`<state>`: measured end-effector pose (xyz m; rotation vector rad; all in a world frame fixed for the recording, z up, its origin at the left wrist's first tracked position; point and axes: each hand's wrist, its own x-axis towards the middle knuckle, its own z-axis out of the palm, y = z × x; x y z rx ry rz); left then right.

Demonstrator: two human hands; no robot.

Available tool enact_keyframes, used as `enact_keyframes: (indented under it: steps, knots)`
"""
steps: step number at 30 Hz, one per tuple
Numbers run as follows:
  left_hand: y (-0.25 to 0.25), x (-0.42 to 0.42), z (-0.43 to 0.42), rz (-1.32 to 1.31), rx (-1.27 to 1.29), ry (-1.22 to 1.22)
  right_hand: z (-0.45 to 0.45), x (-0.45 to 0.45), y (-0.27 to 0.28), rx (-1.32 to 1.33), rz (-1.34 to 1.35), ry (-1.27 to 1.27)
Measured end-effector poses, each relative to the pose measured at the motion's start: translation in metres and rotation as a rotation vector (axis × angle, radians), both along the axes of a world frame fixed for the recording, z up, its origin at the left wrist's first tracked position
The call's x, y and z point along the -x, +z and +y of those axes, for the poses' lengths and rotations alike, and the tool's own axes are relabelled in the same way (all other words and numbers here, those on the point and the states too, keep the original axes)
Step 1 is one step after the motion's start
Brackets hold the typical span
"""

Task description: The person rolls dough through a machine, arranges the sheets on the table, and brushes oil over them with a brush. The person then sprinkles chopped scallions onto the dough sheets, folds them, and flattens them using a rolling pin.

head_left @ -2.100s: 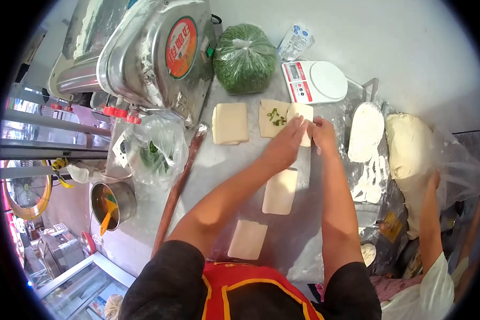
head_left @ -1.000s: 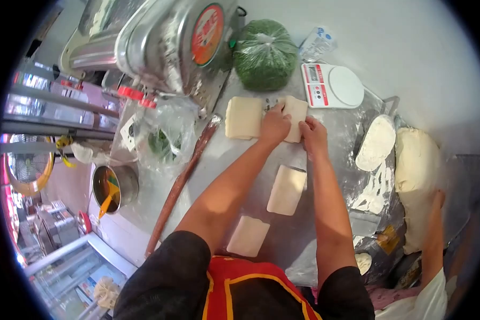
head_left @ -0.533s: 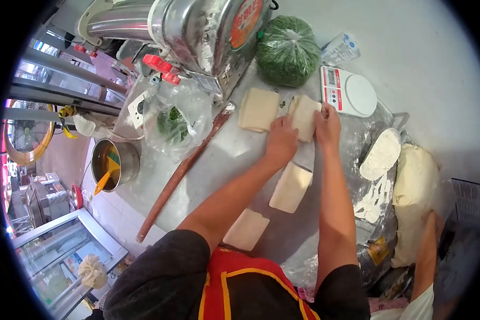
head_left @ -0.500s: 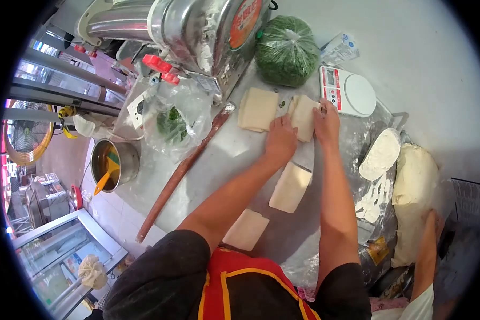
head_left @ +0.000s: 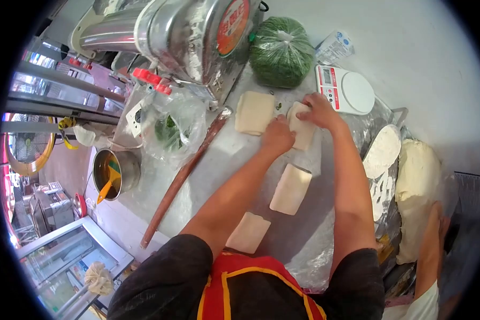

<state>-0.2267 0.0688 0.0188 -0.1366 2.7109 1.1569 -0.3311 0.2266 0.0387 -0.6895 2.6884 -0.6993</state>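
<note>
A pale folded dough sheet (head_left: 302,132) lies on the grey worktop between my two hands. My left hand (head_left: 279,135) is closed at its left edge, fingertips bent against the dough. From the right, my right hand (head_left: 320,112) reaches over its upper part, thumb and fingers closed on the dough. Just left of my left hand rests a thicker, squarer folded dough piece (head_left: 254,112). Nearer my body are two more flat rectangles, a dough piece (head_left: 290,189) and a lower dough piece (head_left: 248,233).
A long rolling pin (head_left: 184,178) slants along the left. Beyond are a metal machine (head_left: 184,40), a bag of chopped greens (head_left: 281,52) and a white scale (head_left: 357,92). A pot (head_left: 129,173) stands left. At right, another person's hand (head_left: 436,218) touches a large dough mass (head_left: 416,176).
My right hand has moved from the dough sheet's right edge up and over its top part. My left hand stays at the left edge. The whole view has shifted slightly.
</note>
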Motion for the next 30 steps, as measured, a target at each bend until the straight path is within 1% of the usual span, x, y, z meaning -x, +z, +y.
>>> enact_keyframes:
  steps: [1, 2, 4, 7, 10, 13, 16, 19, 22, 25, 28, 30]
  knots:
    - [-0.005, 0.0, 0.0, 0.033, -0.009, -0.001, 0.007, -0.008, 0.0, 0.05, 0.082, -0.005]
    - [-0.01, -0.001, 0.001, 0.108, -0.021, -0.03, 0.015, -0.016, 0.0, 0.132, -0.018, -0.095]
    - [-0.002, -0.002, 0.001, 0.257, -0.052, -0.091, 0.03, -0.033, 0.004, 0.295, -0.214, -0.278]
    - [0.024, 0.036, -0.008, -0.061, -0.251, -0.193, 0.034, -0.053, 0.0, 0.673, -0.265, -0.625]
    - [0.028, 0.083, -0.006, -0.027, -0.296, -0.279, 0.037, -0.069, -0.007, 0.942, -0.494, -0.997]
    - [0.004, 0.095, 0.004, 0.154, -0.183, -0.326, 0.047, -0.066, -0.027, 1.273, -0.453, -1.242]
    - [-0.007, 0.087, 0.012, 0.156, -0.093, -0.268, 0.059, -0.042, -0.038, 1.536, -0.345, -1.428]
    - [-0.016, 0.078, 0.021, 0.104, -0.06, -0.2, 0.06, -0.013, -0.028, 1.487, -0.356, -1.62]
    - [-0.011, 0.075, 0.022, 0.062, -0.109, -0.216, 0.06, -0.002, -0.019, 1.455, -0.477, -1.53]
    - [-0.002, 0.081, 0.016, -0.033, -0.084, -0.306, 0.065, 0.003, -0.023, 1.479, -0.455, -1.513]
    - [0.02, 0.082, 0.01, -0.311, -0.302, -0.249, 0.065, -0.02, -0.031, 1.596, -0.3, -1.556]
    - [0.007, 0.09, 0.011, -0.175, -0.241, -0.296, 0.071, -0.029, -0.041, 1.658, -0.188, -1.571]
